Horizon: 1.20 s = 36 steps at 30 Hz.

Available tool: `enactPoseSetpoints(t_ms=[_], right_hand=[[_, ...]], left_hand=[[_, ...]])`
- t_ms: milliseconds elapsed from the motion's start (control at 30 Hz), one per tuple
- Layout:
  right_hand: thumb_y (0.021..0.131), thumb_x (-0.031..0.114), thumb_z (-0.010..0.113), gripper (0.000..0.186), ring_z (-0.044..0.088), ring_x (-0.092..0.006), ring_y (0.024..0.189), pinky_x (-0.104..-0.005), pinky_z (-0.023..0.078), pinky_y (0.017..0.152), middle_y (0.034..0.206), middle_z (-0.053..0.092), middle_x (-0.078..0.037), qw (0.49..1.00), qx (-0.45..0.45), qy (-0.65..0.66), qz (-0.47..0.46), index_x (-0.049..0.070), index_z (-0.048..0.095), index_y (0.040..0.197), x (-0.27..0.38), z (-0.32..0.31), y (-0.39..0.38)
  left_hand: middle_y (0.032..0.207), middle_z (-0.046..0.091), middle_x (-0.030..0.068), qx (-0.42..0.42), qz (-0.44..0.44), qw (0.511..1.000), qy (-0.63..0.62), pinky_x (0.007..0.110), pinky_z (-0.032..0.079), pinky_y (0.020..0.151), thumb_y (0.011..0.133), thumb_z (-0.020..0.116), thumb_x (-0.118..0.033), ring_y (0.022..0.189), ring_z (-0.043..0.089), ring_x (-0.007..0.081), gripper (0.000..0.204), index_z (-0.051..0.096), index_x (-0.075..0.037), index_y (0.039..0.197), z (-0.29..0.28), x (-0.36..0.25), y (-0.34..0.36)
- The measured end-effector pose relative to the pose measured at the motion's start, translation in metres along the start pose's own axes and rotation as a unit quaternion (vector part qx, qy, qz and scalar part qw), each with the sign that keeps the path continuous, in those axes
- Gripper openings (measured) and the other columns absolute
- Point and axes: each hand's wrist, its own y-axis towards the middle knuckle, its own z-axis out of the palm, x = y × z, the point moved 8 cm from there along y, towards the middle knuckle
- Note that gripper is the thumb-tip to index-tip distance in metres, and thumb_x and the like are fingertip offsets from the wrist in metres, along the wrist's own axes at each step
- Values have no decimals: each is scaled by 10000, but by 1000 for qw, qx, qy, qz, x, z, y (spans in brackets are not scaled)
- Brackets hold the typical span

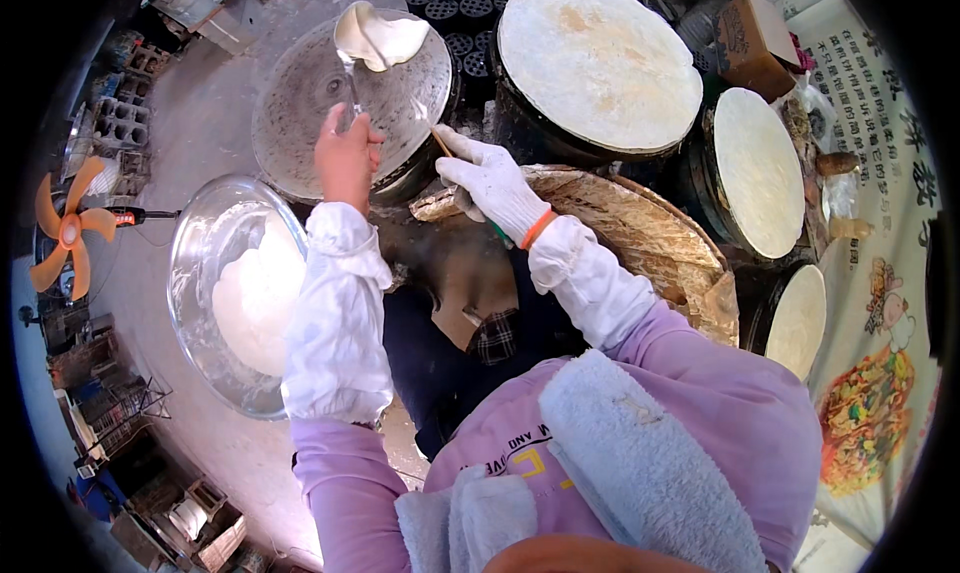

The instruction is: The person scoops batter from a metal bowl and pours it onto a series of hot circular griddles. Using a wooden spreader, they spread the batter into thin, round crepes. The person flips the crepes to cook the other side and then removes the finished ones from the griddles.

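Observation:
My bare left hand grips a metal-handled tool, its far end covered by a floppy mass of white batter, above the round grey griddle at upper centre. My right hand, in a white glove with an orange band at the wrist, is closed on a thin wooden-handled scraper near the griddle's right edge; something green shows below its fingers. A large metal bowl of white batter stands by my left forearm.
Three griddles covered with pale rounds line the right. A crusted curved board lies before me. Black coal briquettes, a cardboard box and a printed banner surround them. An orange fan stands left.

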Motion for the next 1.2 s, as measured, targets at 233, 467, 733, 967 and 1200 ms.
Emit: enactPoseSetpoints(t_ms=[233,467,733,967,1200], right_hand=[[977,109,543,555,428,-55,497,-244,376,450,737,551,22,990,-108,46,-80,75,417,1516,-12,1,17],[980,138,517,556,451,-92,501,-261,381,447,765,561,4,990,-142,11,-21,184,421,1526,-49,4,59],[937,210,555,526,533,-129,581,-348,518,524,740,536,-5,988,-146,3,-55,252,521,1461,-4,77,187],[910,283,555,505,662,-412,1015,-443,512,885,1080,683,-257,886,-184,-404,-131,184,534,1405,38,-3,88],[943,310,567,438,662,-447,894,-542,525,775,970,657,-244,716,-211,-664,-41,169,467,1346,4,-30,43]], left_hand=[[1149,645,187,-140,190,849,473,490,528,772,923,577,-203,915,664,405,621,374,-131,1506,-38,28,28],[964,661,174,-277,301,872,268,423,511,730,917,575,-185,815,656,334,496,535,-55,1394,-125,-72,30],[596,430,-23,-82,-117,961,-236,256,284,445,959,628,-186,477,384,93,246,471,-131,779,-114,22,-46],[562,440,7,-201,-231,919,-248,250,350,445,925,653,-202,461,434,118,236,523,-79,772,-141,169,-201],[634,527,12,-260,-225,937,-54,280,392,551,890,629,-186,553,475,124,229,693,-7,763,-162,265,-306]])
